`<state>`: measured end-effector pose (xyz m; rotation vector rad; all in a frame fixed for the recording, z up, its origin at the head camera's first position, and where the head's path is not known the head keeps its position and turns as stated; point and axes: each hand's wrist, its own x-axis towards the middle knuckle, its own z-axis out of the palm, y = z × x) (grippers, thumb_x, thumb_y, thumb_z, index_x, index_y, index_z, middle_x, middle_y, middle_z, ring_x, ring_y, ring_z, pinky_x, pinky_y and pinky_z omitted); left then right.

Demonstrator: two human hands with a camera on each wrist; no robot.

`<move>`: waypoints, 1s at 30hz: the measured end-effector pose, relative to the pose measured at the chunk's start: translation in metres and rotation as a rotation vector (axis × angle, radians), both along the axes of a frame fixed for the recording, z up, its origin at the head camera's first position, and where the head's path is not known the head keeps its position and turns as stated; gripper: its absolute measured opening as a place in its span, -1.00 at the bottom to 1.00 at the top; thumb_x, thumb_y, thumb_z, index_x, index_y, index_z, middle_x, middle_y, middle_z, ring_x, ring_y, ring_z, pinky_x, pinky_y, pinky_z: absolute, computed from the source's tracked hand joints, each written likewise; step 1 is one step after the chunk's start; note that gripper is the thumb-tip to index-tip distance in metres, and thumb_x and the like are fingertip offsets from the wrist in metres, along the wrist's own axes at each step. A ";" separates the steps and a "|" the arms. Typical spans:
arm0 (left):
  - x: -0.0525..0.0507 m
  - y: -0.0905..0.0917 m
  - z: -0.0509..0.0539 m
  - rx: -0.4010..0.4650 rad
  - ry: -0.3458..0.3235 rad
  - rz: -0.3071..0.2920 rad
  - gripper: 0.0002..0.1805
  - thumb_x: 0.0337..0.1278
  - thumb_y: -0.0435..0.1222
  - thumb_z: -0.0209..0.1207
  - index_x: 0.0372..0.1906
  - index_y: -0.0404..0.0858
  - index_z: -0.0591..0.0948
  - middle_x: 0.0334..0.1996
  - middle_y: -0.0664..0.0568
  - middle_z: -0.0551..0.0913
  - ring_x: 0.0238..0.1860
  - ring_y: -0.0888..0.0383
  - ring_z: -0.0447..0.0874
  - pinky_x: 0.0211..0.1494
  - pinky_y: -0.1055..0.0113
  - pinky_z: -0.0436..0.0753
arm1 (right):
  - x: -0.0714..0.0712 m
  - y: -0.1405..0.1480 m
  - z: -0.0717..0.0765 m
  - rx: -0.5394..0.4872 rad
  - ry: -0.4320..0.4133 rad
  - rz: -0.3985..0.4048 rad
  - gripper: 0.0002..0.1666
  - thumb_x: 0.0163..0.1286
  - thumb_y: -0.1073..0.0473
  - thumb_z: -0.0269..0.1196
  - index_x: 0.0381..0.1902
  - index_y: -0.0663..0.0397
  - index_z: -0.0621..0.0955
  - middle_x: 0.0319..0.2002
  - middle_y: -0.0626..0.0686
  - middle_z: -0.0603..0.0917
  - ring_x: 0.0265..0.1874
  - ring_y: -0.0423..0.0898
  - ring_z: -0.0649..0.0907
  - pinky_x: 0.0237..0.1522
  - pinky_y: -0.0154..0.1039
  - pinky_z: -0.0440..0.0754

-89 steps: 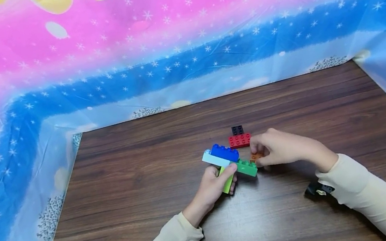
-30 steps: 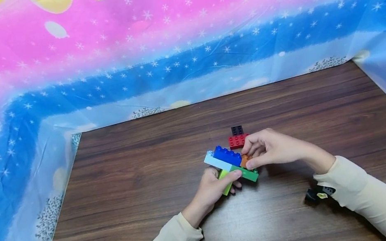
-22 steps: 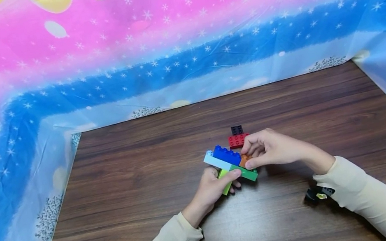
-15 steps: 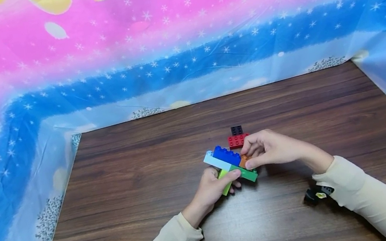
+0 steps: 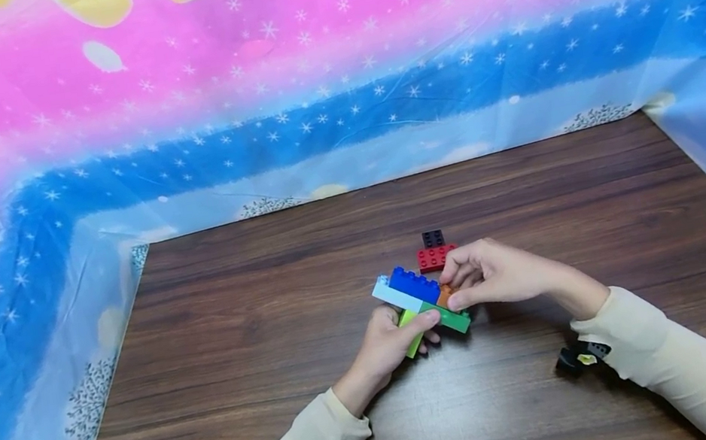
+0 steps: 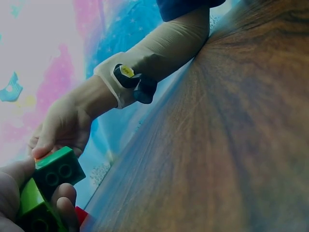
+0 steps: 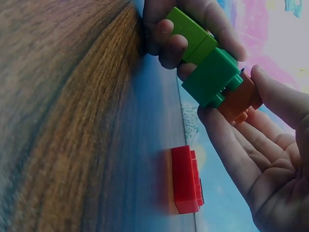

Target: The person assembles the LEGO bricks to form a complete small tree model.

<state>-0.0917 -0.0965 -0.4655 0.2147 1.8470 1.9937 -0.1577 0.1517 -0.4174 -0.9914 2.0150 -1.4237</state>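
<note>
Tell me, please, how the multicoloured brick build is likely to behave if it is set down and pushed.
The brick build looks like hard plastic, so it will probably stay stiff. Its light blue brick and green brick jut past the lime brick beneath, so it may tip. Flat sides suggest it is unlikely to roll.

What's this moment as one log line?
left hand: holds lime-green brick | right hand: pinches orange brick against green brick | on table: red brick, black brick
</note>
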 end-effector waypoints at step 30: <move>-0.001 0.001 -0.001 -0.019 0.039 0.006 -0.75 0.43 -0.28 0.30 -0.02 -0.43 0.67 -0.37 -0.14 0.77 -0.42 0.19 0.74 -0.40 0.39 0.69 | 0.000 -0.002 0.001 -0.015 -0.172 -0.031 -0.67 0.41 0.35 0.42 0.00 0.44 0.57 -0.10 0.28 0.80 -0.15 -0.07 0.83 -0.11 -0.19 0.81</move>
